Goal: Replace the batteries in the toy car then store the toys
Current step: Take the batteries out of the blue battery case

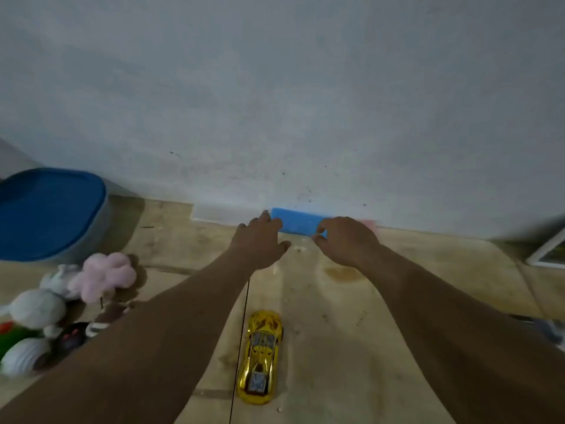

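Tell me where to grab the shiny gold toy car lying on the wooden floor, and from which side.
Grip the shiny gold toy car across its narrow middle, coming down from above. It lies lengthwise between the forearms, with both long sides clear, so thumb and fingers can likely pinch the flanks. The right hand seems freer.

Both hands, left (260, 240) and right (345, 240), at blue block (298, 223); gold toy car (260, 358) between forearms
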